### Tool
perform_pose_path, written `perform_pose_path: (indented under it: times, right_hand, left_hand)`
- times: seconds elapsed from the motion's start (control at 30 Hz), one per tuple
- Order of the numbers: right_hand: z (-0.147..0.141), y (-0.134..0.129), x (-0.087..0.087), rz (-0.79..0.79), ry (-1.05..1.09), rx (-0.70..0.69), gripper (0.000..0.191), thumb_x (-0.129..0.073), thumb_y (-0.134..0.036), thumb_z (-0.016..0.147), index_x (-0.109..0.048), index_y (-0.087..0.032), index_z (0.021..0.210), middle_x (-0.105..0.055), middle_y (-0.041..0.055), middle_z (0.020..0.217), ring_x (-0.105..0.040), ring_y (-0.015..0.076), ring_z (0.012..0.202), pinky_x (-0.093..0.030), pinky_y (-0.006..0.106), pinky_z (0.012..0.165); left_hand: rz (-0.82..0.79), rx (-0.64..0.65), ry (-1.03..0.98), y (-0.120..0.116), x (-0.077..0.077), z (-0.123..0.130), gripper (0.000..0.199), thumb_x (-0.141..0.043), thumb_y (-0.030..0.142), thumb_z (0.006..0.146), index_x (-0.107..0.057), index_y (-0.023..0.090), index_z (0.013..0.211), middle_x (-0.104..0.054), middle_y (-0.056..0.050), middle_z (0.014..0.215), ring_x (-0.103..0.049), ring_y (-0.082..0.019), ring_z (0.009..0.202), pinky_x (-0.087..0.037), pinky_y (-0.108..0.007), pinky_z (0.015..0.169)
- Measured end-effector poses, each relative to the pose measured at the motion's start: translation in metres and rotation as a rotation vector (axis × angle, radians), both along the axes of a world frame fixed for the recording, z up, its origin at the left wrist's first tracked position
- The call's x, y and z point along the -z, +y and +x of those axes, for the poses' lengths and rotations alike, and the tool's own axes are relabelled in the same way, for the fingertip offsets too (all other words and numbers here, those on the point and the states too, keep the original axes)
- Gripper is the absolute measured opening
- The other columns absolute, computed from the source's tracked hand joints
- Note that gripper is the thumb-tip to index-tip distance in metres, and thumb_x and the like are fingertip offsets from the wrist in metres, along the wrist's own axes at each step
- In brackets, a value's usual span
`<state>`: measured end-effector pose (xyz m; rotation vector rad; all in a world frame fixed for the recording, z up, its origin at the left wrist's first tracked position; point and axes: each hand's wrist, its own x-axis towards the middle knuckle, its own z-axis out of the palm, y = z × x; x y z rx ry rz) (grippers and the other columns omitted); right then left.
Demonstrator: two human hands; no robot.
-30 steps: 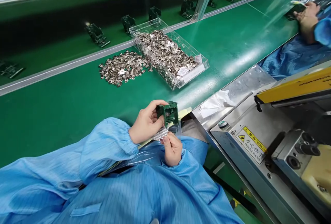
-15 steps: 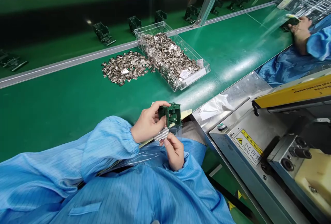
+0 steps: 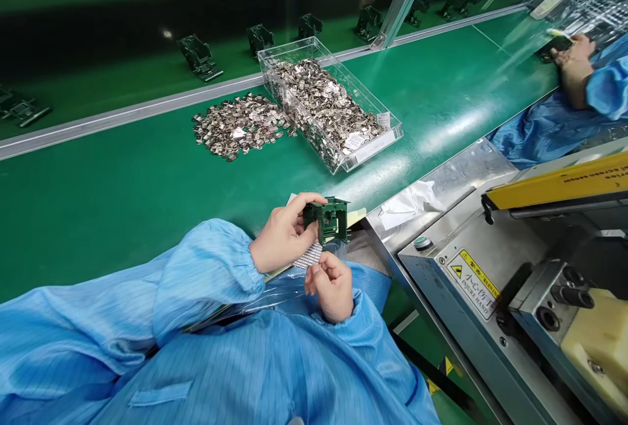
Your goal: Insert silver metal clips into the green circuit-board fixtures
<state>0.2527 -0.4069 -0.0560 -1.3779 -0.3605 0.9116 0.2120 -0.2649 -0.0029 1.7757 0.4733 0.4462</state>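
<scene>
My left hand (image 3: 282, 234) is closed around a green plastic housing (image 3: 334, 221) with a square opening, the thumb pressed on its near side. Just below that hand lies a silvery, ribbed batch of small parts (image 3: 310, 256), partly covered by the fingers. My right hand (image 3: 332, 286) is close under the housing, thumb and forefinger pinched together at the edge of the ribbed parts. Whatever sits between those fingertips is too small to make out. Beneath both hands, clear plastic wrapping (image 3: 282, 297) rests on my lap.
A clear tray (image 3: 366, 82) full of small metal pieces stands on the green bench (image 3: 122, 209), beside a loose pile (image 3: 240, 125). Green housings (image 3: 199, 57) line the back. At right are a machine (image 3: 461, 242), a white cloth (image 3: 409, 203) and a co-worker's hand (image 3: 576, 52).
My right hand has shifted slightly right, its fingertips drawing back a little from the ribbed parts. The left hand still holds the housing, which has turned slightly.
</scene>
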Motion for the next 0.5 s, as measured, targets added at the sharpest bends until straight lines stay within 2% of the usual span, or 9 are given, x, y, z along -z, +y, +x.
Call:
perform_pose_path:
  times: [0.13,0.27,0.4,0.5]
  right_hand:
    - [0.0020,0.0002,-0.0069,-0.067,0.009,-0.031,0.025,-0.063,-0.037,0.075,-0.045,-0.022,0.064,-0.047,-0.0087,0.038,-0.039,0.0070,0.027,-0.032,0.017,0.030]
    - [0.0046,-0.0010,-0.0113,-0.124,-0.017,-0.041,0.023,-0.062,-0.030,0.072,-0.046,-0.021,0.058,-0.049,-0.0070,0.037,-0.043,0.0070,0.028,-0.031,0.016,0.031]
    - [0.0040,-0.0006,-0.0106,-0.143,-0.039,-0.012,0.023,-0.061,-0.029,0.070,-0.044,-0.022,0.055,-0.048,-0.0072,0.036,-0.045,0.0076,0.030,-0.030,0.016,0.032]
    - [0.0015,0.0009,-0.0084,-0.136,-0.028,0.016,0.020,-0.059,-0.029,0.070,-0.045,-0.022,0.058,-0.047,-0.0078,0.036,-0.047,0.0090,0.030,-0.033,0.017,0.032]
  left_hand:
    - [0.005,0.001,0.002,-0.0004,-0.0014,-0.0001,0.038,-0.057,0.013,0.081,-0.054,0.019,0.118,-0.062,-0.002,0.086,-0.056,-0.009,0.064,-0.046,-0.018,0.056]
    - [0.015,0.000,-0.003,-0.0008,-0.0019,0.0002,0.037,-0.057,0.012,0.081,-0.054,0.019,0.117,-0.062,-0.001,0.083,-0.055,-0.009,0.061,-0.045,-0.017,0.055]
    - [0.018,0.003,-0.007,-0.0010,-0.0025,0.0005,0.036,-0.056,0.012,0.081,-0.054,0.019,0.116,-0.062,-0.001,0.083,-0.054,-0.008,0.059,-0.044,-0.017,0.053]
    - [0.026,0.001,-0.002,-0.0012,-0.0038,0.0007,0.037,-0.056,0.011,0.080,-0.055,0.018,0.116,-0.059,0.001,0.077,-0.047,-0.006,0.052,-0.039,-0.016,0.048]
